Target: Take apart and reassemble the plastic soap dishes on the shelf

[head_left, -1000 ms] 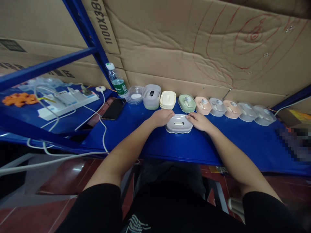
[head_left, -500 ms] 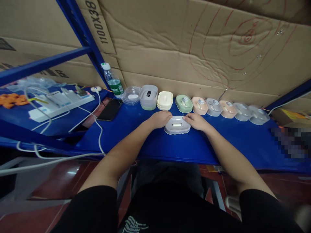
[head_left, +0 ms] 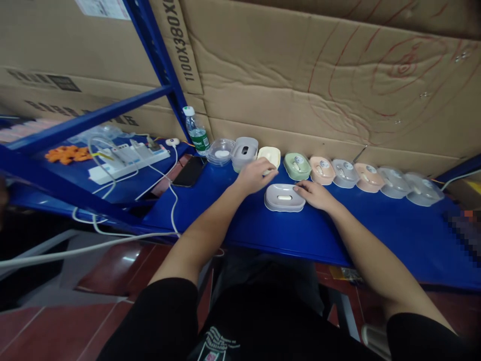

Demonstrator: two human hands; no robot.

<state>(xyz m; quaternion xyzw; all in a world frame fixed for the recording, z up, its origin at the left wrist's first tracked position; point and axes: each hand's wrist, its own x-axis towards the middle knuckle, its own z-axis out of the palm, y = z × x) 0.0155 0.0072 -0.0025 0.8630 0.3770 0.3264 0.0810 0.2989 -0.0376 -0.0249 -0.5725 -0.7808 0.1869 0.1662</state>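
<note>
Two hands (head_left: 257, 175) (head_left: 315, 194), one foremost grey container (head_left: 284, 199)

Grey-lilac container (head_left: 276, 192): oblong with rounded corners, lying flat on the blue table (head_left: 406, 235). Its upper face bears a pale, elongated insert (head_left: 284, 198) at the centre, the long axes of both running side to side. Cream item (head_left: 271, 153): squarish, round-cornered, upright, located behind and to the left of the container, apart from it; its near part is hidden.
</note>
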